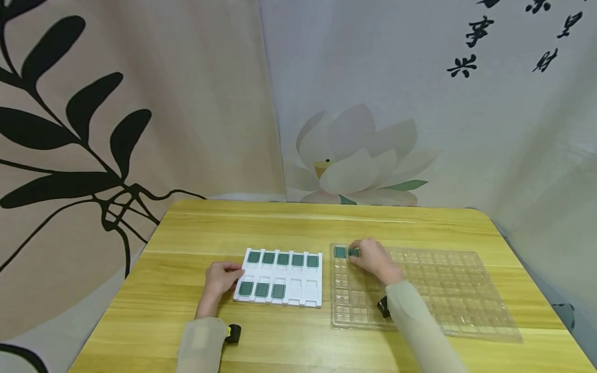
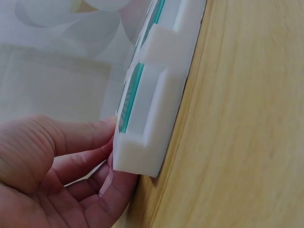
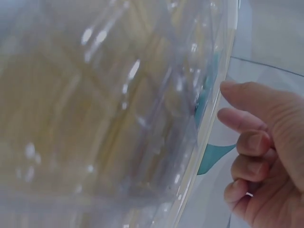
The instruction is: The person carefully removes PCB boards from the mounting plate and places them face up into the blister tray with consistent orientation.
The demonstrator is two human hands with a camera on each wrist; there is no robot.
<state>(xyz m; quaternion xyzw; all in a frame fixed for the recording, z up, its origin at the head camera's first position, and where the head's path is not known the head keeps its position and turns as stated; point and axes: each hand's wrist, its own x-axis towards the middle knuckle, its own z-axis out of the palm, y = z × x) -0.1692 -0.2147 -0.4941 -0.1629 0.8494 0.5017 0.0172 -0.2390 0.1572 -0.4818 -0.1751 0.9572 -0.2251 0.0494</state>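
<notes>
On my head feed, the relation I steer by is at the near-left side of the right hand (image 1: 375, 259): its fingertips come down at the far left corner of the clear tray (image 1: 438, 285), right at a green chip (image 1: 354, 252), with a second green chip (image 1: 340, 252) one cell further left. That hand is plainly the nearer one to both; too much of the chip at its fingers is covered for me to read its long axis. Well to the left lies the white tray (image 1: 280, 273), long side running left to right, its far row filled and the two rightmost pockets of its near row vacant, so those pockets sit left of my right hand and closer to me. The left hand (image 1: 223, 280) is at the opposite, left end of the white tray. Through the left wrist camera I see it pinching that end, thumb along the upper edge and fingers against the lower side, the tray resting on the wooden table. Through the right wrist camera, thumb and forefinger are bent close together beside the clear tray's rim, green showing through the plastic; I cannot tell whether they grip the chip.
</notes>
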